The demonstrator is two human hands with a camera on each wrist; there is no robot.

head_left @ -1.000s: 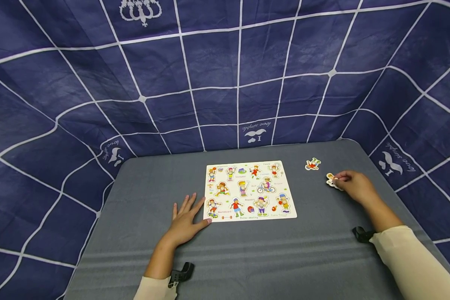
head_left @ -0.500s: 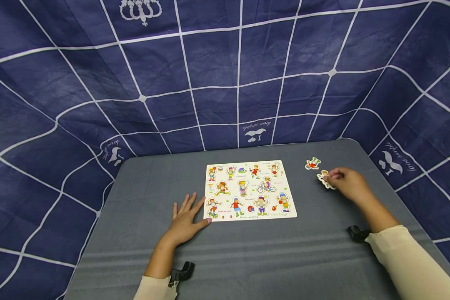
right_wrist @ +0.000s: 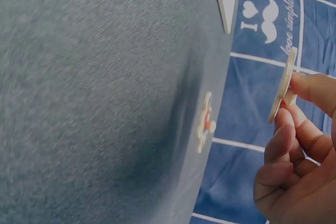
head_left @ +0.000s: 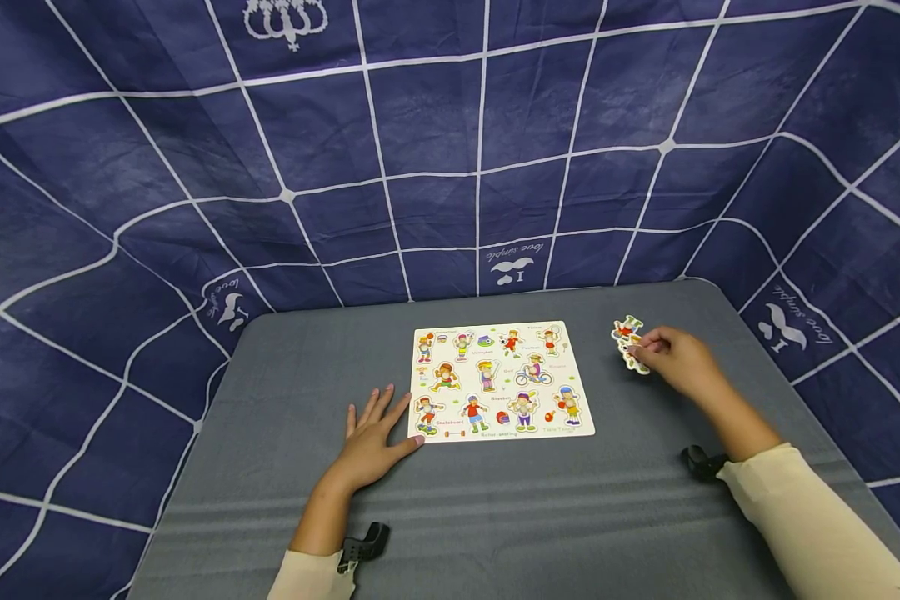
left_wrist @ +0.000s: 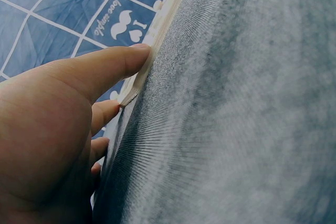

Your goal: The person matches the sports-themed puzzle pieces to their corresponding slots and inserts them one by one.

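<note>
A blue cloth with white grid lines hangs behind and around the grey desk. At the middle of the desk lies a puzzle board printed with cartoon figures. The left hand lies flat with fingers spread, thumb against the board's near left corner. The right hand pinches a puzzle piece, raised off the desk right of the board, just over another piece lying flat.

Head cam: high, looking forward and down over whole table. Wrist cams: close, skimming the cloth. Left shares the board edge with head; right shares the loose piece
</note>
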